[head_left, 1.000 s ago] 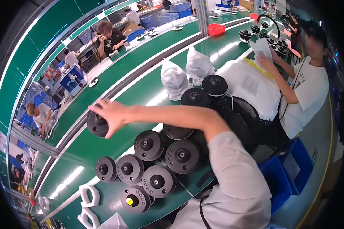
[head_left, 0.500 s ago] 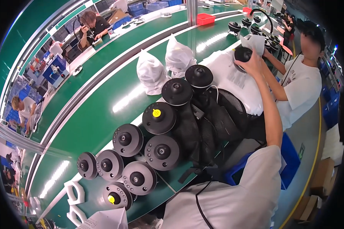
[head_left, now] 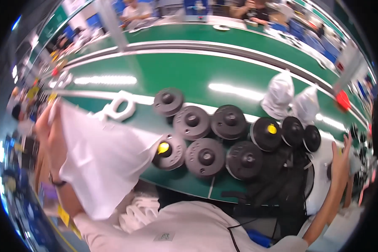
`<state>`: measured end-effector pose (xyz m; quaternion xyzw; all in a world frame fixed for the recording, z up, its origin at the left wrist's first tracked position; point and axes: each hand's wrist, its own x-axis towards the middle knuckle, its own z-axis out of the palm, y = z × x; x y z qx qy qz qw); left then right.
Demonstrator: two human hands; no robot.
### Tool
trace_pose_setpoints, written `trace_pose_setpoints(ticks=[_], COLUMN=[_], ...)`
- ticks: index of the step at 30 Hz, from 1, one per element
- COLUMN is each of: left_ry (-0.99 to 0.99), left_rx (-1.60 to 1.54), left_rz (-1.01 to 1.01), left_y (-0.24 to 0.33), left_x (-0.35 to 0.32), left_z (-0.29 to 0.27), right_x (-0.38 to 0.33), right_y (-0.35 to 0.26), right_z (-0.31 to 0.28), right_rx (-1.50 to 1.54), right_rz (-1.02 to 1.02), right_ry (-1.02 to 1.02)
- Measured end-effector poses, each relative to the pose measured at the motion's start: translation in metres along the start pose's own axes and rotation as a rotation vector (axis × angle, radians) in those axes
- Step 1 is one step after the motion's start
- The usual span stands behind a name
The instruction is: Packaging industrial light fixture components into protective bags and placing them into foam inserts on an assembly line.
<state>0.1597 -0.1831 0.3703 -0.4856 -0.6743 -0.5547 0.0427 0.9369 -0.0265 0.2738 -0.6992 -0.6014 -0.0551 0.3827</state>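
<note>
At the left my left hand (head_left: 51, 136) grips a white bag (head_left: 107, 159) by its upper edge, and the bag hangs spread out in front of it. My right hand (head_left: 341, 166) is at the far right with its fingers stretched apart. Beside its palm lies a black domed device (head_left: 329, 171), mostly hidden; I cannot make out whether they touch. Between my hands several round dark speaker-like devices stand in rows, among them one with a yellow sticker (head_left: 164, 148) next to the bag and a plain one (head_left: 206, 157) in the middle.
Two white-wrapped devices (head_left: 279, 95) stand behind the rows on the green bench (head_left: 176, 69). White ring-shaped foam pieces (head_left: 121, 107) lie at the left. A black mesh bag (head_left: 281, 180) sits at the right edge. People work across the bench.
My view has swung left. My left hand, out of view before, now holds up the white bag. My right hand, earlier around the black domed device, now has its fingers spread.
</note>
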Motion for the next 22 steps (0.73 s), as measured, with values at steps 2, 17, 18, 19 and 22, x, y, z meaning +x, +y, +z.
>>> trace_pose_setpoints(ticks=[2,17,18,19,22], left_ry=[-0.077,-0.086,-0.102,-0.116,-0.228], left_rx=[0.065,-0.253,-0.274,-0.295,-0.353], left_rz=[0.240,0.305,0.308,0.309,0.310], left_y=[0.037,0.087,0.081,0.075,0.067], left_x=[0.015,0.058,0.059,0.059,0.060], left_z=[0.026,0.035,0.037,0.038,0.040], right_x=[-0.041,-0.208,-0.207,-0.206,-0.194], right_y=[-0.113,-0.528,-0.534,-0.540,-0.538], right_z=[0.022,0.220,0.224,0.228,0.224], right_rx=[0.504,1.950,2.134,2.311,2.154], right_rz=[-0.258,0.684,0.524,0.349,0.385], right_ry=[-0.200,-1.458,-1.484,-1.503,-1.648])
